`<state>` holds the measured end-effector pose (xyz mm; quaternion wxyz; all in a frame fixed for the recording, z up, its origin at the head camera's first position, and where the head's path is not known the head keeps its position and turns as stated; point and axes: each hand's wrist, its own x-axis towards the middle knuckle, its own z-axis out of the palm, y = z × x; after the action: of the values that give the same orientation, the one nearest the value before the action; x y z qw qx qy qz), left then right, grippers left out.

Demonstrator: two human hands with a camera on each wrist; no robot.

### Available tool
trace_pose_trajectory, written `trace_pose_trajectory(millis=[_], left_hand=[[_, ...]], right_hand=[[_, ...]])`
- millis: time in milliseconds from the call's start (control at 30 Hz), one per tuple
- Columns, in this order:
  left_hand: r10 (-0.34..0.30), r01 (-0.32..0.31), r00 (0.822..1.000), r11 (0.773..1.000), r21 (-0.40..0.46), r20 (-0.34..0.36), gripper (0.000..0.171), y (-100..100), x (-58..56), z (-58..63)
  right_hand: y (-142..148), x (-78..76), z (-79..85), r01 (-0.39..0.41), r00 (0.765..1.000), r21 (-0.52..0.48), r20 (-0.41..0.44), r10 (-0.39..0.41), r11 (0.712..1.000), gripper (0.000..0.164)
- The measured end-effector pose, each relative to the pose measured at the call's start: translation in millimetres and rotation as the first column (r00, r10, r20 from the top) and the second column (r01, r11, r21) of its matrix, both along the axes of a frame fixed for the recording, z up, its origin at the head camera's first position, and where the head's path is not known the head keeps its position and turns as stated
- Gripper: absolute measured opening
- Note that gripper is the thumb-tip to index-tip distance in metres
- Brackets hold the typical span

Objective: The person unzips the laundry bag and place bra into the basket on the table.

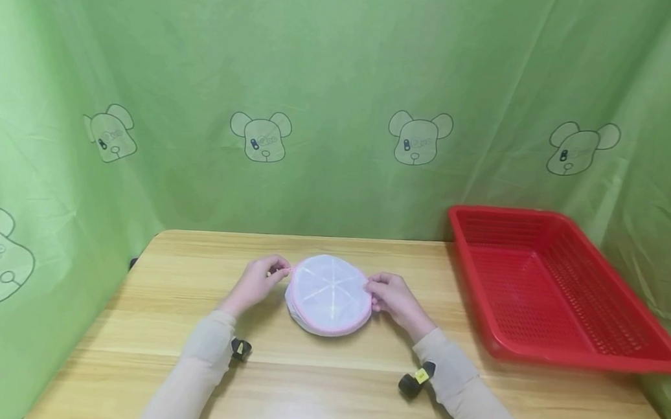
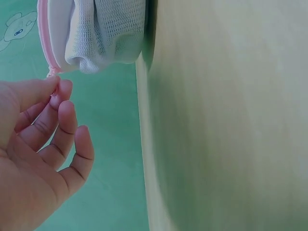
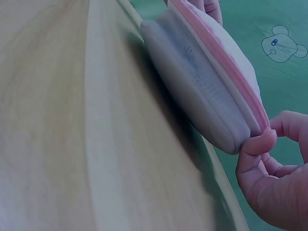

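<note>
A round mesh zip bag [image 1: 329,300], pale grey-white with pink zipper trim, is near the middle of the table. Its flat lid carries pale lines crossing at the centre. My left hand [image 1: 255,286] pinches a small pink tab [image 2: 54,72] at the bag's left edge between thumb and forefinger, the other fingers loosely bent. On the opposite side my right hand [image 1: 396,299] grips the rim by the pink zipper [image 3: 231,65], thumb against the bag's side. In the right wrist view the bag leans over the tabletop with its soft mesh side wall showing.
A large red plastic basket [image 1: 475,303] with slotted walls stands to the right on the wooden table [image 1: 323,390]. Green curtains [image 1: 335,53] printed with bear heads enclose the back and both sides. A small black camera with a strap is on each wrist.
</note>
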<state>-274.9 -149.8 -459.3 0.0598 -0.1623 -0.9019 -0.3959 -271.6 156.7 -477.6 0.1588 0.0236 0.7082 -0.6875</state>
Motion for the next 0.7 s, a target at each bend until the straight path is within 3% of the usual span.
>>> trace_pose_trajectory(millis=[333, 700], left_hand=[[0.046, -0.048, 0.997, 0.998, 0.043, 0.058, 0.014, 2, -11.7, -5.4], [0.047, -0.057, 0.994, 0.992, 0.109, 0.099, 0.016, 14, -24.6, -5.7]], right_hand=[[4, -1.4, 0.4, -0.033, 0.999, -0.002, -0.008, 0.033, 0.999, 0.025], [3, -2.2, -0.1, -0.018, 1.000, 0.019, 0.000, 0.018, 1.000, 0.032]])
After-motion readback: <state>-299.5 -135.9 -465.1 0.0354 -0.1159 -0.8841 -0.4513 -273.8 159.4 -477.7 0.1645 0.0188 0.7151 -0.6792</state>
